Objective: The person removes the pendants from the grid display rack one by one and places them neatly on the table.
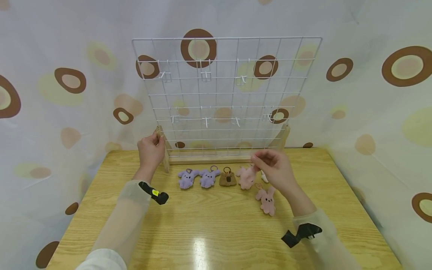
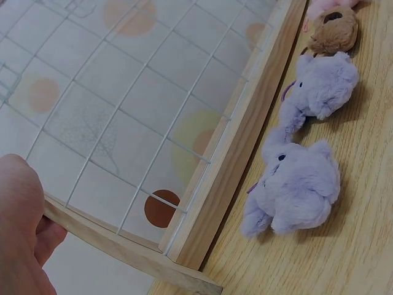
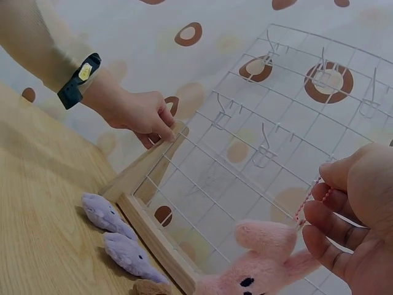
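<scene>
My left hand [image 1: 150, 150] grips the top of the wooden side support [image 2: 123, 249] at the left end of a white wire grid rack [image 1: 216, 93]. With thumb and fingertips, my right hand [image 1: 275, 168] pinches a pink beaded chain [image 3: 308, 201]. From that chain hangs a pink plush bunny keychain [image 3: 264, 267], in front of the rack's right part. A second pink bunny keychain [image 1: 267, 202] lies on the table below the right hand. Two lilac plush keychains [image 1: 188, 179] and a brown plush keychain [image 1: 227, 179] lie in a row along the rack's base.
White hooks [image 1: 241, 79] sit on the grid in an upper and a lower row. A small white item [image 1: 264, 177] is partly hidden behind the right hand. The rack stands at the back of the wooden table [image 1: 189, 221], before a patterned curtain [image 1: 84, 37].
</scene>
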`<state>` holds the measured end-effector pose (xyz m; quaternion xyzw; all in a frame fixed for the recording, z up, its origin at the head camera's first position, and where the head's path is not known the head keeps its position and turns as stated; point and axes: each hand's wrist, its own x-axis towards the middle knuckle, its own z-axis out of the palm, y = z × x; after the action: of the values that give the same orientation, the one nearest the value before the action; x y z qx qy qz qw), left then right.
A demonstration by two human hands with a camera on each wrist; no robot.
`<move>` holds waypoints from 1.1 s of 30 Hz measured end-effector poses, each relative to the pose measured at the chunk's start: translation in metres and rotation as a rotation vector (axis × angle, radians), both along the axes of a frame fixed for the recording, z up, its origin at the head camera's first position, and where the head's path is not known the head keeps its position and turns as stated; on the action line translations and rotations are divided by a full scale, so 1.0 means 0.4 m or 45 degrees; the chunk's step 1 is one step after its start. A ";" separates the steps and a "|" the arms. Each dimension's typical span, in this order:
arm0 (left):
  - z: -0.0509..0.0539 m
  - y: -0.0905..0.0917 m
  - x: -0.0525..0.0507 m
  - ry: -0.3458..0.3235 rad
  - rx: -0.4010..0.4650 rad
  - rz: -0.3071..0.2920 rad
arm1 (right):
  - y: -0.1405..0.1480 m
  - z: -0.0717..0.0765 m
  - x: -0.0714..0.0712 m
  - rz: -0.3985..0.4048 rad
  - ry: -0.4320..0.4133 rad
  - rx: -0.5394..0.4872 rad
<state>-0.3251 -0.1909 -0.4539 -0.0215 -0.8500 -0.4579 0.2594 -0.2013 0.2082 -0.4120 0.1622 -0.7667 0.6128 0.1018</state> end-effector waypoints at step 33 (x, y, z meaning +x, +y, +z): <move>0.000 0.001 -0.001 0.032 -0.011 0.014 | 0.019 -0.066 0.080 -0.065 -0.088 -0.021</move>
<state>-0.3254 -0.1906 -0.4541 -0.0238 -0.8487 -0.4526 0.2725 -0.1695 0.2157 -0.4385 0.1204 -0.7687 0.6214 0.0922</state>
